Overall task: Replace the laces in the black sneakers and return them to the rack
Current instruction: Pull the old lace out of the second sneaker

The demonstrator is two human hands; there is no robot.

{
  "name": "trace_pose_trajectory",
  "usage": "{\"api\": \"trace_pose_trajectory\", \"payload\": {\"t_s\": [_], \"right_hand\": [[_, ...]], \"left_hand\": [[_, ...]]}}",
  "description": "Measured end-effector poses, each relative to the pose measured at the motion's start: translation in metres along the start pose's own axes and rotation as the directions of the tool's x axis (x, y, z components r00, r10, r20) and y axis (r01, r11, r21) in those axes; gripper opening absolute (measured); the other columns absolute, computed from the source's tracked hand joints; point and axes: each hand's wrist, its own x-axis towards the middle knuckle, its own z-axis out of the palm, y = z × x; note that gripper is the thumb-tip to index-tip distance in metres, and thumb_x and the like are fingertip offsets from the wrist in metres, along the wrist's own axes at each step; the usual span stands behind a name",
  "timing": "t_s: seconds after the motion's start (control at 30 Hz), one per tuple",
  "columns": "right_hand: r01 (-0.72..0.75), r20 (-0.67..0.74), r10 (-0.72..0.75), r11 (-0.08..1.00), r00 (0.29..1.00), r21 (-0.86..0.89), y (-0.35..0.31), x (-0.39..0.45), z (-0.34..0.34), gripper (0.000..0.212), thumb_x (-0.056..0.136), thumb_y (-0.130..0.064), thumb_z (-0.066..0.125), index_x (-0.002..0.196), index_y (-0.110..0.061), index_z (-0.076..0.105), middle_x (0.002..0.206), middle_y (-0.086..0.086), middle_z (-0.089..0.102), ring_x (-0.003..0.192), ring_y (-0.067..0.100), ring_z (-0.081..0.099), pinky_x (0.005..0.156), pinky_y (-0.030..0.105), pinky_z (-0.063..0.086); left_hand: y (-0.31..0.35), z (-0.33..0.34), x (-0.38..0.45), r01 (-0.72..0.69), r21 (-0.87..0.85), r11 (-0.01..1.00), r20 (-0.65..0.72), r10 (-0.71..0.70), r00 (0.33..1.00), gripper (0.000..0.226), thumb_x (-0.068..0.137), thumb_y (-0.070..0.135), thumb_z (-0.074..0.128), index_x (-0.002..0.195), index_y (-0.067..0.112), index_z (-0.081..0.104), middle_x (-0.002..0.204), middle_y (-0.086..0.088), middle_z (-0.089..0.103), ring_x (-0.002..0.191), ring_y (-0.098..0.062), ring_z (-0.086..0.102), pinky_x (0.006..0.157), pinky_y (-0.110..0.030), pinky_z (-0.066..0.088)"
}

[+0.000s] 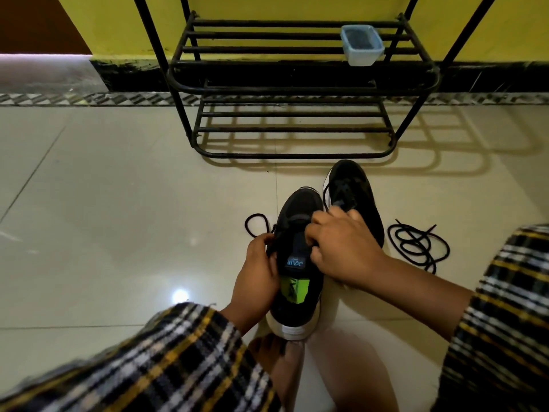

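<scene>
Black sneaker (297, 263), white sole, green insole, left grip (258, 272) and right grip (341, 248) pinching its lace (255, 224)

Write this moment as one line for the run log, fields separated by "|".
step: lacing near sneaker | left hand: pinches lace | right hand: fingers at eyelets | second sneaker: on floor | loose lace: floor | rack: no sneakers

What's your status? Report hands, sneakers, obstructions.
Both hands on the near sneaker: left hand pinching its lace, right hand at the eyelets. Second sneaker on the floor behind. Spare lace coiled right. Rack unobstructed.
</scene>
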Motion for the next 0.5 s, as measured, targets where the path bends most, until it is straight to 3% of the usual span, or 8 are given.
{"api": "trace_pose_trajectory", "payload": {"t_s": [0.1, 0.17, 0.23, 0.37, 0.5], "right_hand": [[-0.116, 0.086, 0.11, 0.991, 0.99, 0.062, 0.006, -0.001, 0.001, 0.03, 0.085, -0.026, 0.053, 0.115, -0.028, 0.048, 0.115, -0.002, 0.047, 0.113, 0.021, 0.039, 0.085, 0.036, 0.03], [-0.158, 0.11, 0.151, 0.986, 0.982, 0.06, 0.005, -0.002, 0.005, 0.048, 0.086, -0.024, 0.054, 0.131, -0.028, 0.037, 0.124, 0.003, 0.042, 0.117, 0.024, 0.036, 0.09, 0.038, 0.033], [-0.175, 0.133, 0.169, 0.984, 0.977, 0.042, 0.003, -0.003, 0.008, 0.064, 0.086, -0.022, 0.053, 0.143, -0.028, 0.024, 0.134, 0.006, 0.034, 0.122, 0.027, 0.032, 0.094, 0.041, 0.032], [-0.161, 0.215, 0.159, 0.987, 0.964, -0.012, 0.002, 0.0, 0.01, 0.076, 0.086, -0.021, 0.052, 0.149, -0.028, 0.01, 0.149, 0.008, 0.014, 0.134, 0.031, 0.018, 0.102, 0.046, 0.026], [-0.205, 0.319, 0.173, 0.976, 0.932, 0.071, 0.005, 0.0, 0.015, 0.079, 0.086, -0.021, 0.055, 0.149, -0.032, 0.008, 0.154, 0.004, 0.004, 0.139, 0.03, 0.008, 0.108, 0.052, 0.021]], "left_hand": [[0.0, 0.002, -0.007, 0.061, -0.074, 0.995, -0.12, -0.07, 0.99, 0.046, 0.098, 0.013, 0.039, 0.142, 0.015, 0.028, 0.14, -0.001, 0.036, 0.104, -0.002, 0.041, 0.092, -0.019, 0.033], [-0.003, 0.003, -0.008, 0.065, -0.075, 0.995, -0.142, -0.075, 0.987, 0.051, 0.097, 0.012, 0.04, 0.145, 0.017, 0.022, 0.144, -0.003, 0.034, 0.111, -0.008, 0.044, 0.102, -0.032, 0.037], [-0.006, 0.002, -0.006, 0.035, -0.039, 0.999, -0.125, -0.04, 0.991, 0.052, 0.097, 0.014, 0.041, 0.143, 0.026, 0.021, 0.141, 0.001, 0.04, 0.114, -0.015, 0.053, 0.099, -0.044, 0.043], [-0.005, 0.0, -0.005, -0.032, 0.142, 0.989, -0.131, 0.051, 0.99, 0.045, 0.094, 0.012, 0.043, 0.136, 0.025, 0.037, 0.131, 0.003, 0.052, 0.116, -0.021, 0.055, 0.094, -0.046, 0.044], [-0.001, 0.0, -0.004, -0.084, 0.24, 0.967, -0.121, 0.115, 0.986, 0.042, 0.091, 0.009, 0.045, 0.131, 0.021, 0.047, 0.128, -0.001, 0.053, 0.115, -0.023, 0.052, 0.095, -0.047, 0.041]]}}
